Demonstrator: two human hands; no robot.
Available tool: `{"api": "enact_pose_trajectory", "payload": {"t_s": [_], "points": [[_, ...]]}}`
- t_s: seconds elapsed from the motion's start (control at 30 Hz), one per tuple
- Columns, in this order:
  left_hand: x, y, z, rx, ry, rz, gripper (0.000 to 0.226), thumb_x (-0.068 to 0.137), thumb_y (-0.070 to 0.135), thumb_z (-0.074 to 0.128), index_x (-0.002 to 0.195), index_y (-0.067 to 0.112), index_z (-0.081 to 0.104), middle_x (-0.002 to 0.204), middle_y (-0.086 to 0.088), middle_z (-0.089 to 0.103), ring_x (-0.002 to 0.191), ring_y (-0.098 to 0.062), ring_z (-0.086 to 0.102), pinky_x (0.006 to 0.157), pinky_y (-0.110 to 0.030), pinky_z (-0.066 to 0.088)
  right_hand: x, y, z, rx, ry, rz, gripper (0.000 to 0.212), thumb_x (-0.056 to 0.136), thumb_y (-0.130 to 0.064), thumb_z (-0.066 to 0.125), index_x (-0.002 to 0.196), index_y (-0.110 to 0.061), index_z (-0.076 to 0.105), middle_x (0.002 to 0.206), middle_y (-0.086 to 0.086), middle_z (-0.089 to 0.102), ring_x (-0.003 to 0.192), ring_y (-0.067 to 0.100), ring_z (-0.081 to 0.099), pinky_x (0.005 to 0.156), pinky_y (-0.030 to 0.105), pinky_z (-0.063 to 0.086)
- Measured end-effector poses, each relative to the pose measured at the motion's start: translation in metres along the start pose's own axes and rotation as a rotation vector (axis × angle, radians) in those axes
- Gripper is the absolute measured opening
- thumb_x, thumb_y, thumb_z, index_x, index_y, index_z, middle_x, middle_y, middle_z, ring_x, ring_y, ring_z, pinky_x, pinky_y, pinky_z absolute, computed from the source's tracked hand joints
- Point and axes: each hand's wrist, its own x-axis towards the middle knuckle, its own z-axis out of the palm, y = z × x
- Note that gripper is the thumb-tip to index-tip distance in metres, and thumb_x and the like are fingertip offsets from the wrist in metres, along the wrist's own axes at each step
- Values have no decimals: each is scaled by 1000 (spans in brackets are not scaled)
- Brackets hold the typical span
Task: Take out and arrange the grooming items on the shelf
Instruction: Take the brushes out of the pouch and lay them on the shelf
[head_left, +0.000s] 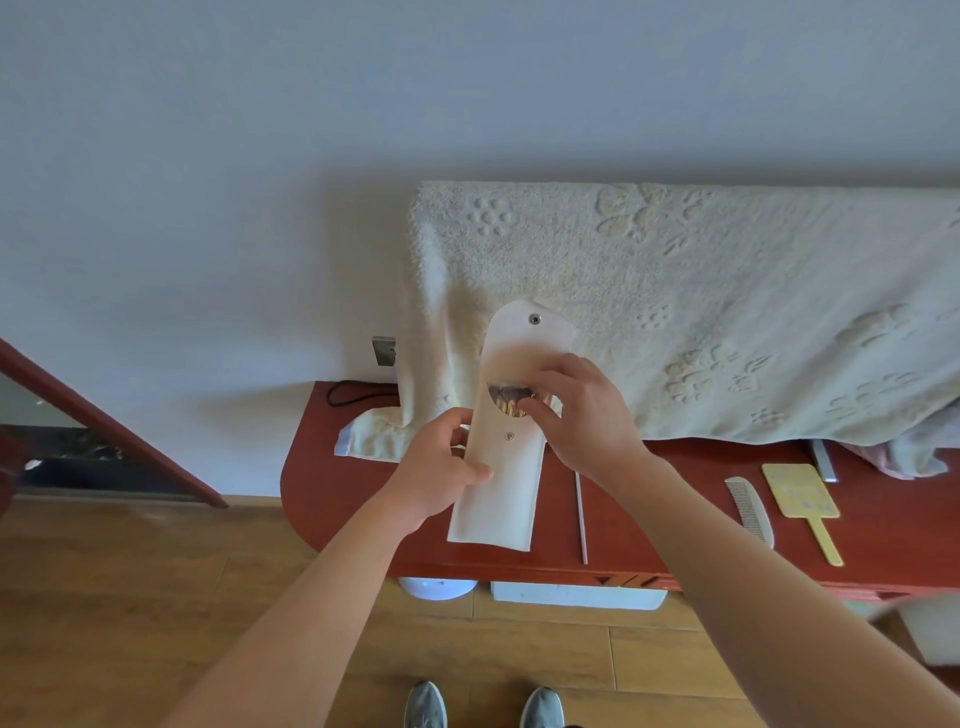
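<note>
A long cream pouch (498, 499) with snap buttons is held up over the red shelf (649, 545), its flap open. My left hand (441, 467) grips the pouch's left edge at mid-height. My right hand (582, 410) has its fingers at the pouch's mouth, pinching a dark brush-like item (511, 400) with yellowish bristles that shows inside. On the shelf to the right lie a thin white stick (581, 514), a white comb (750, 509) and a yellow hand mirror (802, 493).
A cream towel (701, 312) with embossed flowers drapes over something behind the shelf. A black cable (353, 397) and a wall socket (383, 351) sit at the shelf's left rear. White objects (576, 595) lie under the shelf. Wood floor and my shoes (483, 706) lie below.
</note>
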Motion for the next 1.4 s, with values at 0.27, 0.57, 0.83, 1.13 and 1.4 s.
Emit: {"api": "enact_pose_trajectory", "payload": {"t_s": [0.27,0.57,0.83,1.13,1.4], "points": [[3,-2,-1,-11,-12,-16,49,78,-4,71,115,26,60,100,1,72,89,-16,71,87,-42,58,6,0,1,51,10,29,4,80,-13,73,80,-11,70,86,0,64,80,24,55,66,29,42],[8,-7,4,50,-15,-51,51,78,2,74,117,29,57,101,8,70,93,-10,69,85,-33,57,26,13,-13,60,76,111,7,85,-16,70,85,-9,67,78,1,68,69,20,61,64,36,51],[7,-19,6,40,7,-105,50,77,0,72,114,30,58,97,7,73,90,-9,70,83,-31,55,43,23,-37,138,150,213,6,90,-16,65,89,-10,68,72,-1,67,66,16,62,63,27,50],[5,-35,2,51,119,-182,49,76,0,71,115,26,59,99,3,73,90,-13,71,79,-32,55,40,41,-55,194,238,227,5,91,-13,65,90,-9,67,71,-5,63,64,9,59,59,9,43],[4,-33,15,37,157,-179,49,77,0,72,116,26,58,103,3,72,94,-14,69,77,-30,54,16,74,-51,149,112,270,5,90,-13,65,90,-12,70,69,-4,65,64,13,60,57,12,42]]}}
